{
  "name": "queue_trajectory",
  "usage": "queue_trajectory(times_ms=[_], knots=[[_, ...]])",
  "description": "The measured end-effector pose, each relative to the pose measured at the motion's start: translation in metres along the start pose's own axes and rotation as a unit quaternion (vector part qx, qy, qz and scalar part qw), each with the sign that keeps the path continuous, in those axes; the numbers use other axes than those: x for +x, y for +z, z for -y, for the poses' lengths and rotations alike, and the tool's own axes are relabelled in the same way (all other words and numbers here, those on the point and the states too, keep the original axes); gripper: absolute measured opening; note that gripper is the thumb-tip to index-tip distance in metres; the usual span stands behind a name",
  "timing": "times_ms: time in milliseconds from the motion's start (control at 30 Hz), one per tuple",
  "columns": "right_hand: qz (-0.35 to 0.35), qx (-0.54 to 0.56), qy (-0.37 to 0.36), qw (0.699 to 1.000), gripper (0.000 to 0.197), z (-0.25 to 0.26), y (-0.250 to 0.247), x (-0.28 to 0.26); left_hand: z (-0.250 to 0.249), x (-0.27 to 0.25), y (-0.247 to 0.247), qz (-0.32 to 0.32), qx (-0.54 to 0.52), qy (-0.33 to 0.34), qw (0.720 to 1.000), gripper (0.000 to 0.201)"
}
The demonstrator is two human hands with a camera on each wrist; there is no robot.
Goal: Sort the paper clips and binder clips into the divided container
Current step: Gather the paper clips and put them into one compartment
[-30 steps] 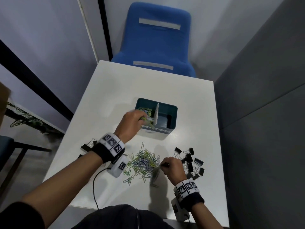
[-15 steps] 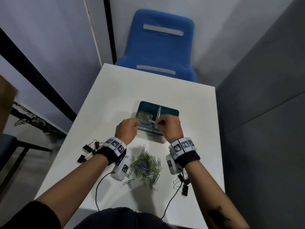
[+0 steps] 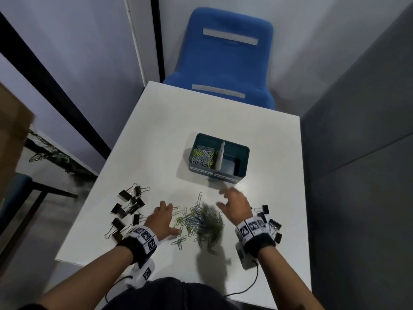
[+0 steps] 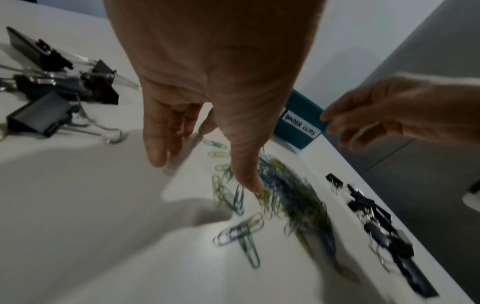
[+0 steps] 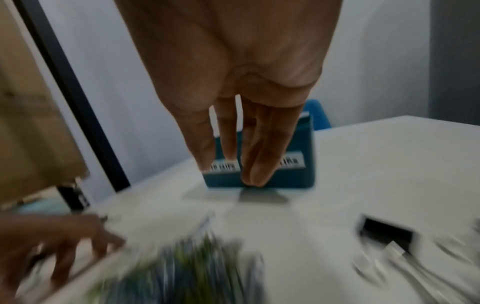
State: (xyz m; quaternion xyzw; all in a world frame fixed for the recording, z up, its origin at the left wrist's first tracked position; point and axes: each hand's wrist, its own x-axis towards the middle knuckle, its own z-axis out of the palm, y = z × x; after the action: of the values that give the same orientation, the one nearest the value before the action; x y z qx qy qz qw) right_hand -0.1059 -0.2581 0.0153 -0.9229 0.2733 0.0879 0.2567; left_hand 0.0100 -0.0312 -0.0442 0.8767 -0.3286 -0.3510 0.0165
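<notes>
A teal divided container (image 3: 243, 153) stands mid-table; its left compartment holds several coloured paper clips (image 3: 203, 155), its right one looks empty. A loose heap of paper clips (image 3: 201, 220) (image 4: 285, 189) lies near the front edge. Black binder clips sit in two groups: left (image 3: 129, 206) (image 4: 52, 86) and right (image 3: 270, 222) (image 4: 376, 216). My left hand (image 3: 164, 218) (image 4: 207, 160) is spread open over the heap's left side, thumb touching clips. My right hand (image 3: 232, 204) (image 5: 233, 164) hovers open, fingers straight, above the heap's right side, blurred by motion.
A blue chair (image 3: 225, 61) stands beyond the far table edge. A grey partition (image 3: 357, 130) runs along the right side. Cables trail from both wrist cameras over the front edge of the white table (image 3: 190, 113). Bare table lies around the container.
Both hands have come back from the container to the paper clip heap near the front edge, now empty and open. More paper clips lie in the left compartment.
</notes>
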Motion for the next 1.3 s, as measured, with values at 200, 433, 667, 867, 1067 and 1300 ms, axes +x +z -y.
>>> queue_trajectory(times_ms=[200, 433, 667, 867, 1067, 1300], knots=[[0.167, -0.047, 0.069, 0.982, 0.083, -0.032, 0.062, -0.048, -0.016, -0.006, 0.023, 0.013, 0.01, 0.099, 0.995, 0.107], [0.109, -0.027, 0.05, 0.992, 0.06, -0.007, 0.089, -0.044, -0.038, -0.002, 0.027, -0.036, -0.007, 0.153, 0.988, 0.078], [0.12, -0.008, 0.058, 0.991, 0.082, -0.014, 0.081, -0.044, -0.036, 0.002, 0.012, -0.048, -0.005, 0.129, 0.99, 0.094], [0.121, -0.071, 0.029, 0.99, 0.09, -0.002, 0.09, -0.043, -0.051, 0.012, 0.024, -0.003, 0.068, 0.152, 0.986, 0.113], [0.104, -0.063, 0.035, 0.992, 0.052, 0.0, 0.09, -0.043, -0.055, 0.011, 0.025, -0.068, 0.04, 0.17, 0.982, 0.055], [0.063, 0.025, 0.067, 0.995, 0.021, -0.01, 0.083, -0.037, -0.044, 0.02, 0.015, -0.08, -0.031, 0.17, 0.982, 0.013]])
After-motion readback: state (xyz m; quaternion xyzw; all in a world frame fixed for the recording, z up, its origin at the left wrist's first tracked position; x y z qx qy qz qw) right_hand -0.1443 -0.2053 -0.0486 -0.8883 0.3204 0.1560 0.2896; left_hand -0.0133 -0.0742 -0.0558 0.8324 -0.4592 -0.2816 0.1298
